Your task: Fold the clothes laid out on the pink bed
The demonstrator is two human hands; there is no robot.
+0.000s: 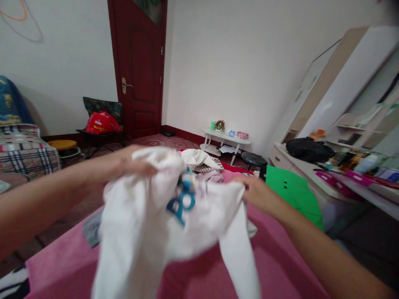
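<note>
A white long-sleeved top (205, 220) with a blue print hangs between my two hands, blurred by motion. My left hand (140, 164) grips it near one shoulder, its fingers partly covered by the bunched cloth. At the other shoulder my right hand (247, 187) pinches the fabric. One sleeve dangles at the right, and a wider fold of cloth hangs at the left. Below it lies a pink cover (280, 257). Behind the top, a heap of clothes (198, 158) rests on the cover's far end, and a grey cloth (92, 228) shows at its left.
Green fabric (289, 191) lies right of the pink cover. A dresser (282, 160) with a black bag (308, 149) and bottles stands at the right. Beyond are a white low table (215, 135), a black stool (254, 158), and a folding chair (116, 110) holding a red bag (102, 123).
</note>
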